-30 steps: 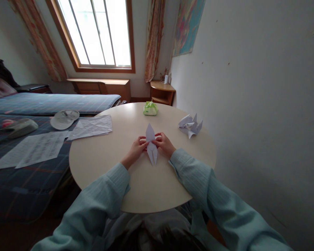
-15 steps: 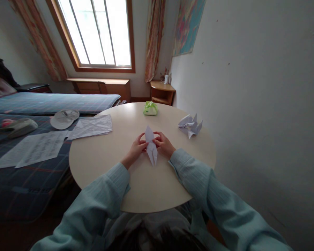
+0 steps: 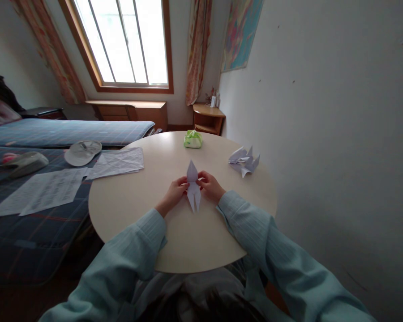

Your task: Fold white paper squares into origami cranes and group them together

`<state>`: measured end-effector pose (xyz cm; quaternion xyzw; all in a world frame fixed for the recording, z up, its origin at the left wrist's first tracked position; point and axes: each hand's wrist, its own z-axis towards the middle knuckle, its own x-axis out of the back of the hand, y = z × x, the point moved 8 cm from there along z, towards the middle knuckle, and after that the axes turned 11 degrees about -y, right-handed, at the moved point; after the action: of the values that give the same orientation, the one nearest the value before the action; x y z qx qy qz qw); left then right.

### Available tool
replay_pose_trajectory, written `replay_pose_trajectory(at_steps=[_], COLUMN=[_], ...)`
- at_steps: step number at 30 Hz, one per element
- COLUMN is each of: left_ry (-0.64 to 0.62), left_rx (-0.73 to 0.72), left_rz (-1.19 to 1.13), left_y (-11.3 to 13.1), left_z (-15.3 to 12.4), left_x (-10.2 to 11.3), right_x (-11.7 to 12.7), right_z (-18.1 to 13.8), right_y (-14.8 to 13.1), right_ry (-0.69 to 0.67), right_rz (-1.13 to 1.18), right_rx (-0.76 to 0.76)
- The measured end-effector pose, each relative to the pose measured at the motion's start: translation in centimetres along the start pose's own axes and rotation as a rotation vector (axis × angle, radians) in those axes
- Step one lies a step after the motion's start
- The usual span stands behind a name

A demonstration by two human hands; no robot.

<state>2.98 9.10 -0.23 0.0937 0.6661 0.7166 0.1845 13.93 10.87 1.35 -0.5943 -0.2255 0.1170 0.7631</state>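
A folded white paper piece [image 3: 194, 192] is held over the middle of the round table [image 3: 201, 241]. Its top comes to one point, and two narrow points hang toward me with a slit between them. My left hand [image 3: 175, 193] pinches its left edge at mid-height. From the other side my right hand [image 3: 212, 186] pinches the right edge at about the same height. Some fingertips are hidden behind the paper. Folded white paper cranes [image 3: 244, 161] lie together at the table's right; I cannot tell how many.
At the table's far edge sits a green and white tissue pack [image 3: 193, 139]. White sheets [image 3: 117, 162] overlap the left edge, beside printed sheets [image 3: 53, 188] on the bed [image 3: 27, 250]. A pale cap [image 3: 83, 153] lies there too. The white wall [image 3: 339, 156] rises close on the right.
The paper piece has turned slightly, so its top point leans a little to the right and its lower points a little left. Both hands keep their hold with small finger shifts.
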Motion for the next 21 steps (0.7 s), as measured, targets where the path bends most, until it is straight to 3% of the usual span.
replay_pose_trajectory(at_steps=[11,17,21], left_ry=[-0.017,0.049,0.032], left_rx=[0.016,-0.059,-0.048], left_rz=[-0.023,-0.015,-0.041], left_y=[0.3,0.7,0.7], left_z=[-0.1,-0.1,-0.2], left_x=[-0.3,0.4,0.3], right_x=[1.4,0.3,0.5], right_z=[-0.3,-0.2,-0.2], right_y=[-0.6,-0.6,-0.7], right_ry=[0.135,0.007,0.022], right_rz=[-0.036,0.022,0.015], right_rx=[0.030,-0.006,0.012])
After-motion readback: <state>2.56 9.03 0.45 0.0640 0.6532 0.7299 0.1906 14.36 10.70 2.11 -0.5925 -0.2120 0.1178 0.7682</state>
